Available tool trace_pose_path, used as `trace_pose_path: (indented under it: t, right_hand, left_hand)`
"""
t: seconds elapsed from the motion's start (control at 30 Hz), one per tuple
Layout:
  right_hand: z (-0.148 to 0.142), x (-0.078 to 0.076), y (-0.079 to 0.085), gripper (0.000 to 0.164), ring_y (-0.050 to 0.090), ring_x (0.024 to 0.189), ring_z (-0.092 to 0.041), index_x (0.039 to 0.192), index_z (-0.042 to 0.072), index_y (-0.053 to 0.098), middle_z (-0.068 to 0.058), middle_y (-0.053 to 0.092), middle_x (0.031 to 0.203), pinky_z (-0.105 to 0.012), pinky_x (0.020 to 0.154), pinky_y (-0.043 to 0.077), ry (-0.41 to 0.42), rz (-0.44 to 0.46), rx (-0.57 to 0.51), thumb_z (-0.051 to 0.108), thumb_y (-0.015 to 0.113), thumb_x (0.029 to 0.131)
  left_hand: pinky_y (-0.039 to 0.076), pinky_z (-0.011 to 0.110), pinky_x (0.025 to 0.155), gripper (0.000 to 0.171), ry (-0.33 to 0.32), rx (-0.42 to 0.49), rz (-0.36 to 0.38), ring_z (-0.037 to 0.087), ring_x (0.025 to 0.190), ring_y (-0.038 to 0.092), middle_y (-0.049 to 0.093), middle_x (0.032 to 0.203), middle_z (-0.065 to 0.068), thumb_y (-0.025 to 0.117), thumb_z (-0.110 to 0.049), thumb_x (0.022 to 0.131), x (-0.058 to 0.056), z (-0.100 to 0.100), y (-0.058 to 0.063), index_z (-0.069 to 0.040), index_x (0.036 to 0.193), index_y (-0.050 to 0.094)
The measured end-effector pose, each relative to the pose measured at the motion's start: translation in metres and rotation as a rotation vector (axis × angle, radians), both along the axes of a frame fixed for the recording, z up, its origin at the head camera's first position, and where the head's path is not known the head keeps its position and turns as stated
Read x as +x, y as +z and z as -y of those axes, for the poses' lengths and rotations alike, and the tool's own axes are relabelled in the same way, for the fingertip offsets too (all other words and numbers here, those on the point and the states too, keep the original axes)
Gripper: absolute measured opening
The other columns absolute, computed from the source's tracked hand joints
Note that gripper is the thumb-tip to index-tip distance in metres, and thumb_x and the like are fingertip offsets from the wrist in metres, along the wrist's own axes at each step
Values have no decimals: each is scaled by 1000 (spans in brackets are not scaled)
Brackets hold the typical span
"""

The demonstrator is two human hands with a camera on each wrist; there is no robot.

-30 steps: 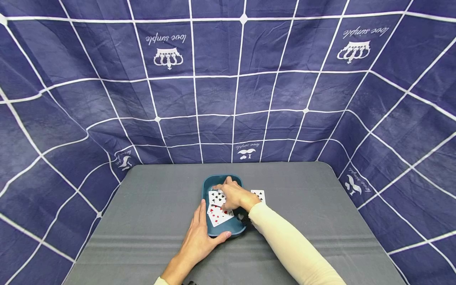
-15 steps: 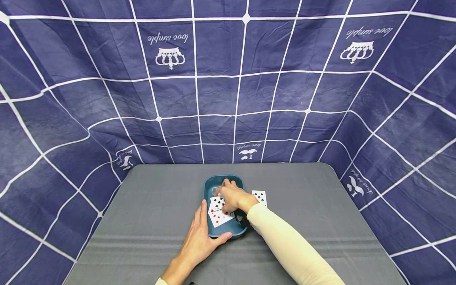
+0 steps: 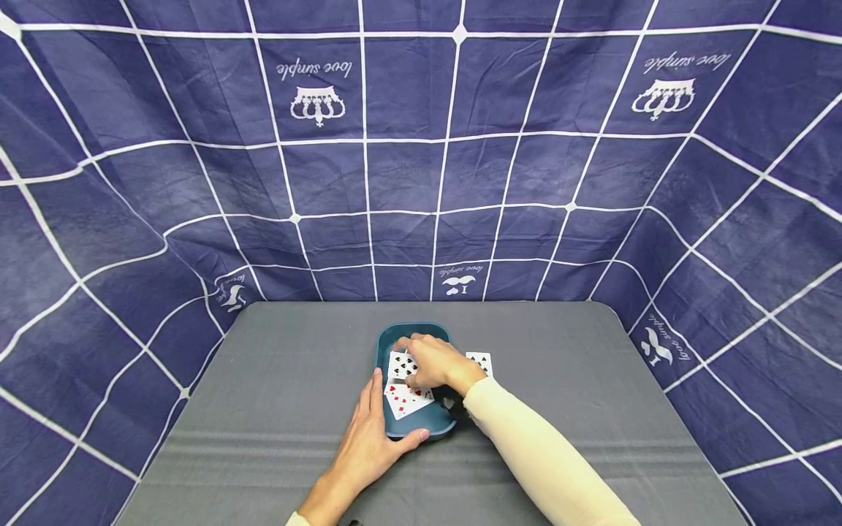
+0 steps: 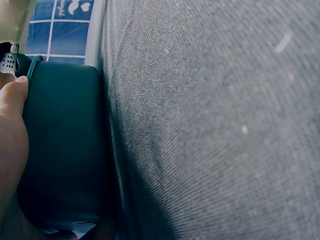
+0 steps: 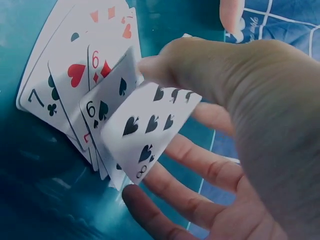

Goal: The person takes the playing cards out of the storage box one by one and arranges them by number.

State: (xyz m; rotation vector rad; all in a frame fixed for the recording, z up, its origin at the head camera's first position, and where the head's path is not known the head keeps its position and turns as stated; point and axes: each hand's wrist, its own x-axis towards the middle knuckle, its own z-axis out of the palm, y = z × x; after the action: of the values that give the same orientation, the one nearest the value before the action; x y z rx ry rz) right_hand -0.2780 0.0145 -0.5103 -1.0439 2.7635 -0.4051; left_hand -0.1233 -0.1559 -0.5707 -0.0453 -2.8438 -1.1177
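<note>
My right hand [image 3: 434, 363] is over a blue-green tray [image 3: 421, 424], holding an eight of spades [image 5: 142, 127] between thumb and fingers. Its thumb lies on the card's upper edge, and the other fingers spread behind and below the card. Under it, several overlapping playing cards [image 5: 65, 85] lie fanned in the tray, among them a seven of clubs, a six of diamonds and a six of spades. My left hand [image 3: 371, 444] rests against the tray's near left corner, fingers straight along the left side and thumb on the near rim. The left wrist view shows that thumb [image 4: 15, 92] at the rim.
A spade card [image 3: 480, 361] lies face up on the grey table [image 3: 566, 409], right of the tray and partly behind my right wrist. A black wrist-worn device [image 3: 450, 403] overlaps the tray's right side. Blue checked cloth [image 3: 395, 175] hangs behind the table and at both sides.
The spade card in my right hand dipped toward the near side, then came back up, away from the red cards. The right fingers have drawn in. My left hand stays at the tray.
</note>
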Motion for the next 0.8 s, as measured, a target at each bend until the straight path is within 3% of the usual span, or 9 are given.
trace_pose_path:
  t: [0.2, 0.47, 0.8]
  right_hand:
    - [-8, 3, 4, 73, 78, 116, -27, 169, 35, 61, -12, 76, 141, -49, 101, 67, 34, -30, -70, 30, 90, 102]
    - [-18, 5, 11, 65, 74, 119, -29, 164, 24, 66, -18, 75, 137, -50, 104, 64, 84, -43, -191, 21, 88, 103]
    - [-38, 11, 25, 92, 72, 122, -29, 172, 17, 57, -18, 65, 146, -49, 108, 64, 58, 8, -231, 9, 99, 90]
  left_hand:
    - [52, 66, 126, 148, 3, -6, 1, 51, 163, 51, 36, 185, 28, 96, -75, 84, 1, -1, 1, -3, 186, 17]
    - [52, 65, 126, 148, 3, -15, 0, 51, 163, 51, 37, 185, 29, 96, -75, 84, 2, -1, 0, -2, 186, 17]
    - [53, 67, 124, 148, 8, -14, 3, 52, 162, 52, 37, 185, 28, 98, -73, 83, 1, -3, 3, -3, 186, 18]
